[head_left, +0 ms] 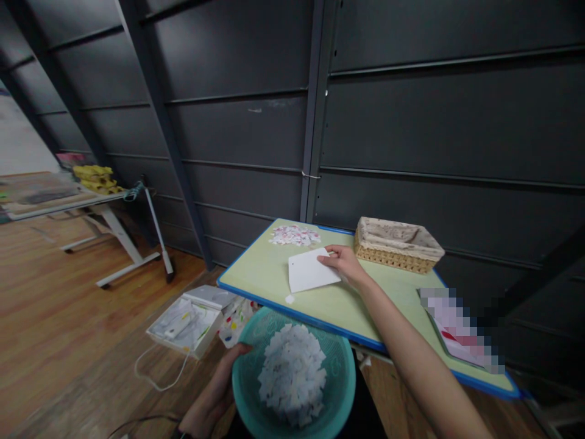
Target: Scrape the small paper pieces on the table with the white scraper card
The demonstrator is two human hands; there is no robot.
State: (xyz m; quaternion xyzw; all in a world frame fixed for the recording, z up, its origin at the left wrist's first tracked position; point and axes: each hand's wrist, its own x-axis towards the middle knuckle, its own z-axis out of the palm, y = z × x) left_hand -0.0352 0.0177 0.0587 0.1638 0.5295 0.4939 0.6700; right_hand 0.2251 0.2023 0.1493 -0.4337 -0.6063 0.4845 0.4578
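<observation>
My left hand (225,377) grips the left rim of a green plastic basket (346,384), held below the table's front edge. Inside the basket lies a heap of white paper scraps (292,372). Over the tabletop, my right hand (343,263) pinches a white card (311,271) by its right side, thumb on top. A small white scrap (289,299) rests near the table edge below the card. Behind the card, a flat pile of white and reddish paper bits (295,235) is spread on the table.
The pale green table (256,262) has a blue edge. A lined wicker basket (397,247) stands at its back right, a partly blurred flat item (457,335) at the right. An open white box (183,323) with a cable sits on the floor. Another table (46,204) stands far left.
</observation>
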